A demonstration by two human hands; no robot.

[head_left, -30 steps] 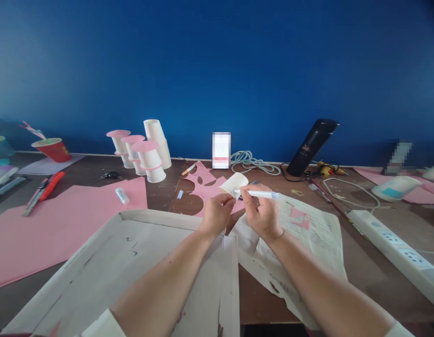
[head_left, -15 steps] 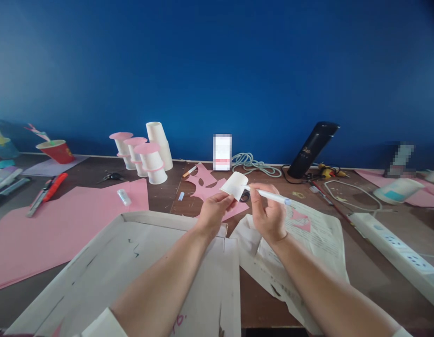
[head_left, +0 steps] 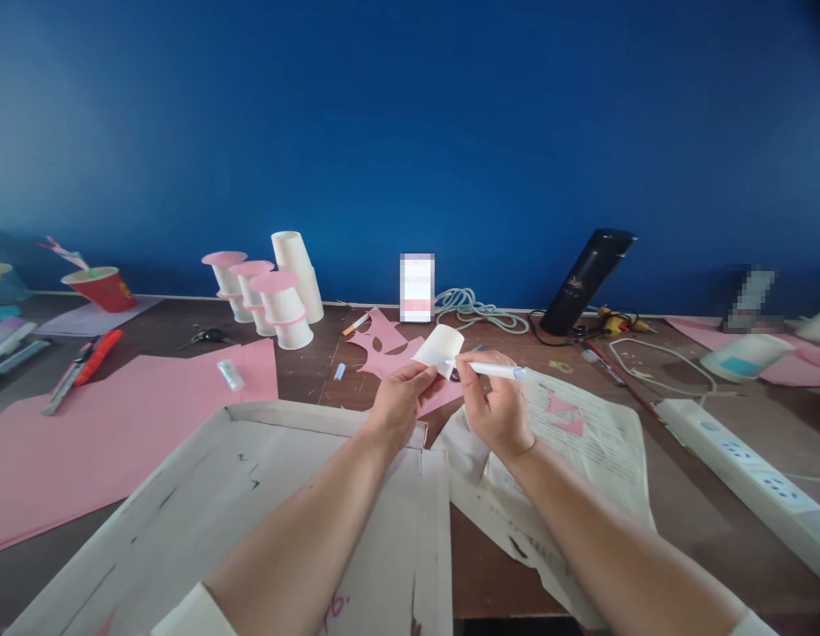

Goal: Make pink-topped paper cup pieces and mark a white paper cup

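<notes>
My left hand is closed on a small white paper cup, held tilted above the middle of the table. In my right hand is a white pen, gripped between thumb and fingers. The pen's tip end is at the cup's near right side; whether it touches is too small to tell. Behind my hands lie pink paper offcuts with curved holes cut out. Off to the left stand paper cups stacked mouth to mouth with pink discs on top and between, beside a taller white cup stack.
A white cardboard lid lies below my left forearm, printed paper near my right. Pink sheets, a box cutter and a red cup are left. Rightward are a black bottle and a power strip.
My right hand and the pen have shifted slightly left and down along the cup. The cup stays in my left hand, and the whole view has moved a little.
</notes>
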